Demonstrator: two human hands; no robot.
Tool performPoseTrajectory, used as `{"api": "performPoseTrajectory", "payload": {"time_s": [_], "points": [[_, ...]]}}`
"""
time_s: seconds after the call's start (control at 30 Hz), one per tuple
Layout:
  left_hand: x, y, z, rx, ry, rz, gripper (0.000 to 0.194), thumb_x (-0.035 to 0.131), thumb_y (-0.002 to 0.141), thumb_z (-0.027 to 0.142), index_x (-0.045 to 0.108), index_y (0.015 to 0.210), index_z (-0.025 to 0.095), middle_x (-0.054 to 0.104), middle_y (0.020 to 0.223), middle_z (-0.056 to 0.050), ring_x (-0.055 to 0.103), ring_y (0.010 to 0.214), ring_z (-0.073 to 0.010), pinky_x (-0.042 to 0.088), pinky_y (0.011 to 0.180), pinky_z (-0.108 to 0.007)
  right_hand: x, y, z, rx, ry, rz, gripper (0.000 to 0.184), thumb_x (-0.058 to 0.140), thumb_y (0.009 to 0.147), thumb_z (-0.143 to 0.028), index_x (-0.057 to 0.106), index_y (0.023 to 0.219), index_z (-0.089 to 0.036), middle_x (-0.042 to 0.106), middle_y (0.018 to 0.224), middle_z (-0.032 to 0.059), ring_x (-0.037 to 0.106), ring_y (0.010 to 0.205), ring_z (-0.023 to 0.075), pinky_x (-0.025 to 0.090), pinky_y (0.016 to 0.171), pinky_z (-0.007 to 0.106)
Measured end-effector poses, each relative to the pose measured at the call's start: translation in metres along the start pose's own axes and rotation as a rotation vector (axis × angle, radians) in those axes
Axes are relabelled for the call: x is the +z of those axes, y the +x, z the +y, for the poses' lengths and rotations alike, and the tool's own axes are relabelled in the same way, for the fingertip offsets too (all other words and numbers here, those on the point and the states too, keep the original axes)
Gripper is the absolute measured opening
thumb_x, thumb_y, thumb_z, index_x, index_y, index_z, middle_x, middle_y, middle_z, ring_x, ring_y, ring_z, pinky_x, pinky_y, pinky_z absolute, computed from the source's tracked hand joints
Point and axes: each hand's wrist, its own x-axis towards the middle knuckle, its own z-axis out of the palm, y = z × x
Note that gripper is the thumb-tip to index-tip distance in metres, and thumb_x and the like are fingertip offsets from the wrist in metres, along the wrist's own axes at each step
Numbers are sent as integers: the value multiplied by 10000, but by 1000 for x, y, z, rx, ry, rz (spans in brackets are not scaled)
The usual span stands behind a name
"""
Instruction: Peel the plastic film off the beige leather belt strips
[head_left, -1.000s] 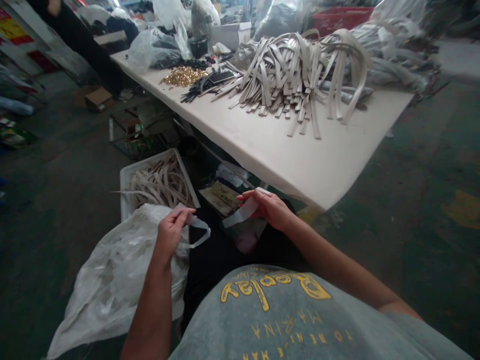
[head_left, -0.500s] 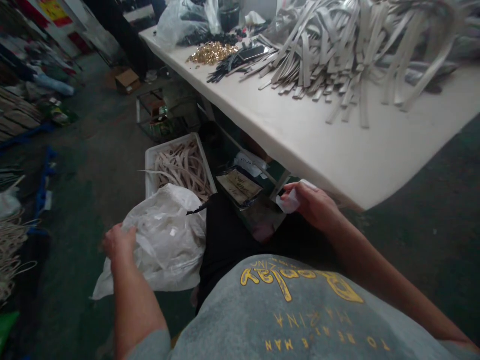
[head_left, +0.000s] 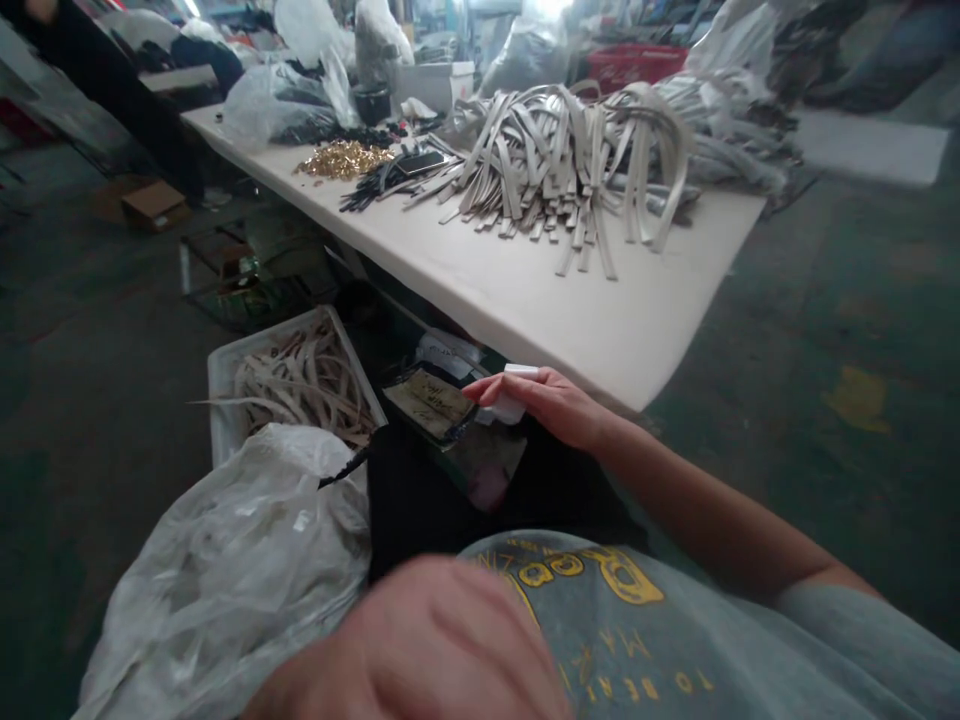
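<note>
1. Right hand point(head_left: 551, 400): seen just off centre, towards four o'clock, near the table's closest corner. Its fingers were extended towards nine o'clock; the grip was closed on a white piece.
2. White piece point(head_left: 508, 405): held in the right hand; partly covered by the fingers, with a portion exposed above them.
3. Left hand point(head_left: 450, 640): shown large and blurred at six o'clock, before the grey shirt point(head_left: 600, 630). Whether its fingers were parted or closed, or anything was held, could not be told.
4. White bag point(head_left: 240, 580): crumpled, placed at eight o'clock.
5. White tray point(head_left: 222, 400): set at nine o'clock, beyond the bag; filled with loose pale strips point(head_left: 307, 385).
6. Flat package point(head_left: 427, 400): marked with dark writing, seen just off centre towards eight o'clock, near the right hand's fingertips.
7. Table point(head_left: 540, 300): pale-topped, extended from eleven o'clock to past one o'clock.
8. Grey straps point(head_left: 555, 160): heaped on the table at one o'clock, many looped, their ends spread towards the near edge.
9. Gold pieces point(head_left: 343, 160): piled on the table at eleven o'clock, beside dark strips point(head_left: 382, 180).
10. Cardboard box point(head_left: 155, 203): placed on the floor at ten o'clock.
</note>
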Motion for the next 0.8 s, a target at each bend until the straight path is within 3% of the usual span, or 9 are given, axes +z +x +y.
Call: {"api": "performPoseTrajectory", "payload": {"time_s": [0.1, 0.13, 0.2, 0.3, 0.47, 0.63, 0.8], "points": [[40, 55, 16, 370, -287, 147, 500, 746, 605, 677, 692, 1007, 385, 722, 1080, -47, 637, 1113, -315, 565, 809, -449, 2, -6, -12, -9, -116, -59, 401, 521, 956, -505, 764, 943, -186, 631, 1349, 51, 632, 1073, 191, 475, 965, 339], [53, 71, 19, 443, -346, 133, 516, 782, 611, 633, 681, 1031, 350, 705, 1129, -46, 610, 1167, -301, 541, 891, -430, 4, -7, -15, -22, -144, -76, 401, 524, 951, -511, 766, 950, -191, 609, 1376, 45, 626, 1084, 193, 472, 972, 344], [77, 95, 19, 466, -389, 9, 567, 831, 618, 550, 664, 1093, 288, 684, 1178, -54, 598, 1184, -283, 498, 962, -391, 9, -6, -18, -60, -190, -100, 408, 542, 932, -529, 771, 942, -191, 595, 1383, 47, 615, 1110, 205, 469, 981, 358], [96, 109, 7, 355, -394, -169, 535, 833, 651, 486, 679, 1081, 207, 721, 1038, -66, 663, 988, -241, 505, 874, -335, 12, 4, -19, -90, -276, -84, 410, 553, 918, -538, 773, 914, -192, 593, 1369, 55, 601, 1134, 226, 497, 938, 360], [95, 103, -23, 186, -465, -108, 338, 721, 789, 466, 673, 946, 171, 639, 626, 16, 552, 570, -109, 443, 618, -244, -13, 31, -15, -114, -455, 35, 413, 562, 910, -543, 772, 912, -187, 639, 1292, 62, 606, 1104, 241, 482, 964, 394], [79, 95, -49, 78, -599, -42, 466, 773, 727, 473, 655, 1056, 166, 581, 603, 46, 487, 501, -77, 411, 547, -220, -52, 64, -8, -66, -434, 172, 429, 553, 925, -494, 754, 877, -118, 701, 1161, 87, 617, 1091, 269, 409, 1038, 464], [69, 87, -62, 22, -670, 53, 501, 800, 693, 471, 649, 1066, 173, 572, 617, 52, 486, 512, -64, 418, 559, -203, -68, 95, 0, 24, -287, 230, 357, 573, 919, -482, 749, 861, -177, 731, 1018, 50, 629, 967, 232, 480, 922, 401]]}}
